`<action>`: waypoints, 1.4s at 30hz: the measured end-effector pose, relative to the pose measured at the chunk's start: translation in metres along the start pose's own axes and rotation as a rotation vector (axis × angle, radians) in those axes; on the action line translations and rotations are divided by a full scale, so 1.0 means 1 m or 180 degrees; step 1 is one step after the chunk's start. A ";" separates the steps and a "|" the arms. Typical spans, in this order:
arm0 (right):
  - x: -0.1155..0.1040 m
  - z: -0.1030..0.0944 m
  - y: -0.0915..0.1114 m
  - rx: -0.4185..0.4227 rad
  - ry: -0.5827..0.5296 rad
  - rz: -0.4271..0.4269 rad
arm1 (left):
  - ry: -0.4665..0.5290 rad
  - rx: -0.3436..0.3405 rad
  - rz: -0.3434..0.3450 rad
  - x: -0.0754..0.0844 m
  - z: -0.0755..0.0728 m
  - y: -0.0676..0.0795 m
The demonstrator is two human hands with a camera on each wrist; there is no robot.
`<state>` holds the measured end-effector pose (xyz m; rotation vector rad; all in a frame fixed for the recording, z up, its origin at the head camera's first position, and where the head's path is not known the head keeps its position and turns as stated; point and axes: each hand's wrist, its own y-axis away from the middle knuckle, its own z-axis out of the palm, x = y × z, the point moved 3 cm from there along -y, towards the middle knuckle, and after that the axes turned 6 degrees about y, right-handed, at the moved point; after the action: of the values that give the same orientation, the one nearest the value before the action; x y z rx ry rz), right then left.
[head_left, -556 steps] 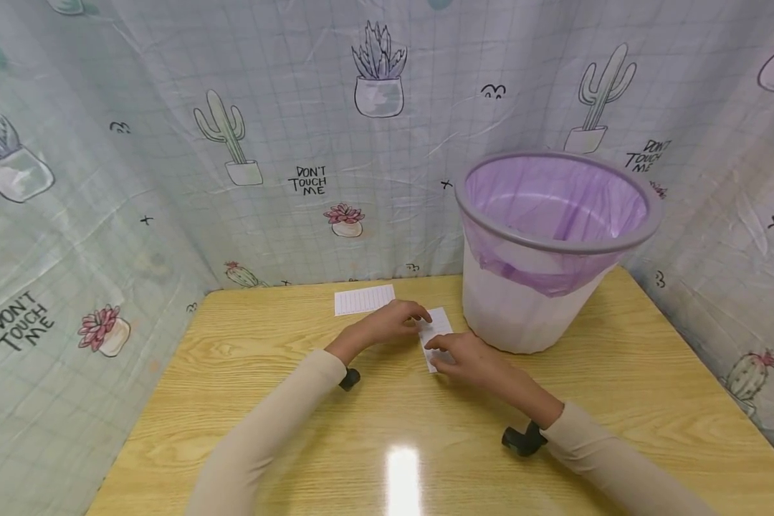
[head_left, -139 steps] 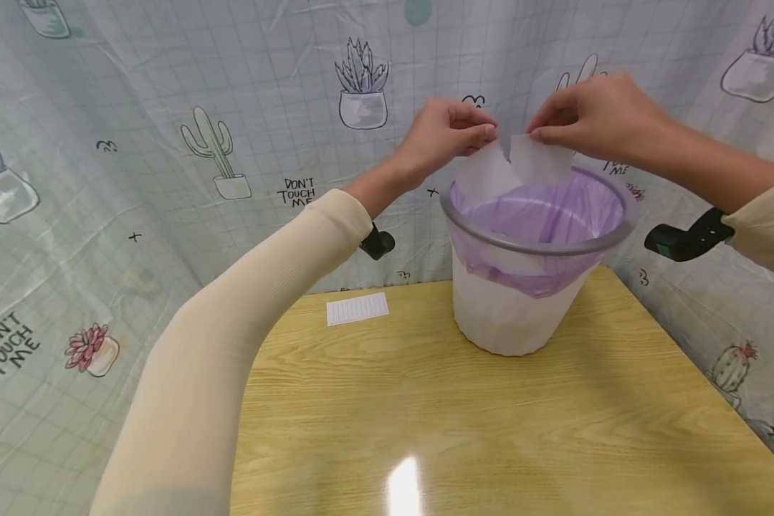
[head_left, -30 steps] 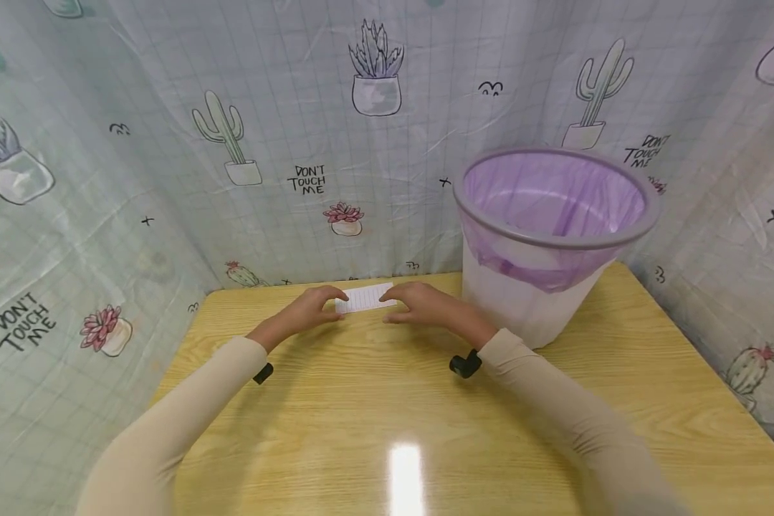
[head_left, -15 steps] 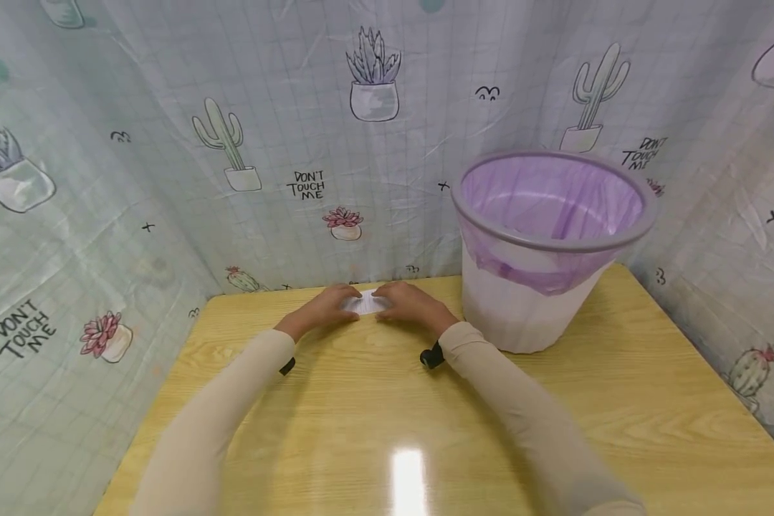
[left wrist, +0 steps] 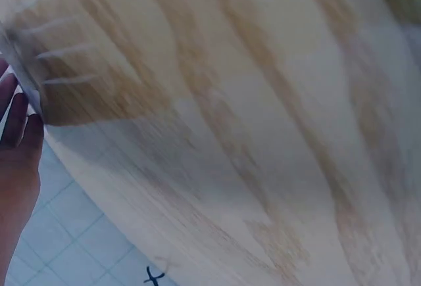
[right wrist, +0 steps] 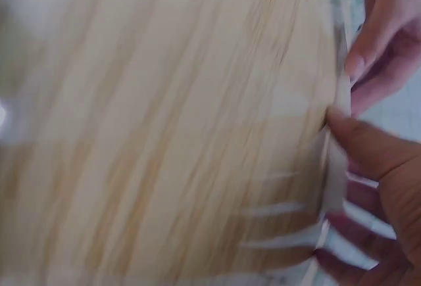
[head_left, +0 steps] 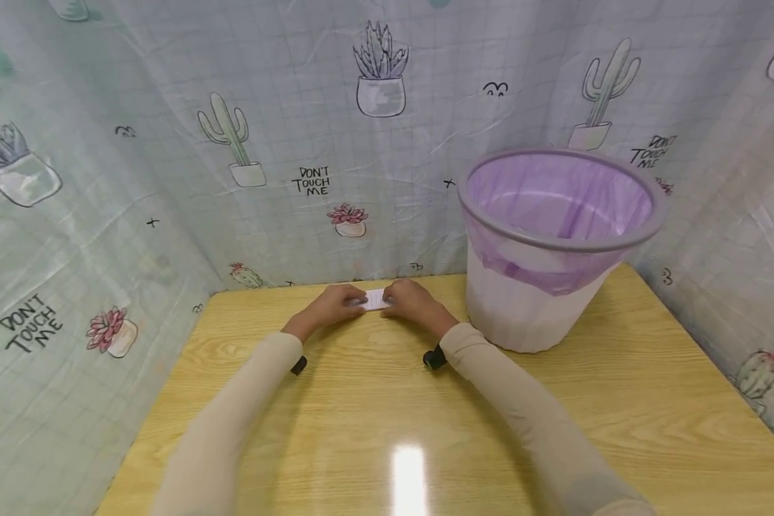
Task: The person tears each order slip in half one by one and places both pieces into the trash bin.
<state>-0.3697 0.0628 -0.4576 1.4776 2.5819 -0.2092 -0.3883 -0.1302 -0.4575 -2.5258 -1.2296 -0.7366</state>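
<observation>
A small slip of white lined paper (head_left: 375, 299) is at the back of the wooden table, partly covered by both hands. My left hand (head_left: 334, 304) grips its left end, and my right hand (head_left: 413, 301) pinches the right end between thumb and fingers. Seen from the right wrist, the paper (right wrist: 337, 174) appears nearly edge-on between the right hand (right wrist: 388, 187) and the left hand (right wrist: 388, 43). Only part of the left hand (left wrist: 23, 161) shows in the left wrist view. Whether the paper touches the tabletop is unclear.
To the right of the hands stands a white bin (head_left: 522, 308) with a grey rim and a purple liner (head_left: 555, 193). Behind the wooden table (head_left: 348, 416) hangs a curtain (head_left: 284, 100) printed with cactus drawings.
Earlier, the hands handled another paper beside the bin, then held it torn above the bin; it is no longer visible. In the last second they closed inward and gripped the lined paper.
</observation>
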 end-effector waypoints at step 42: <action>-0.011 -0.030 0.051 0.0329 -0.0144 -0.0017 | 0.0749 0.0488 -0.0367 0.047 0.017 0.026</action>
<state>-0.3225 0.0854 -0.4280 1.4815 2.5752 -0.3779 -0.3371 -0.1078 -0.4466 -2.1902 -1.3030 -0.8997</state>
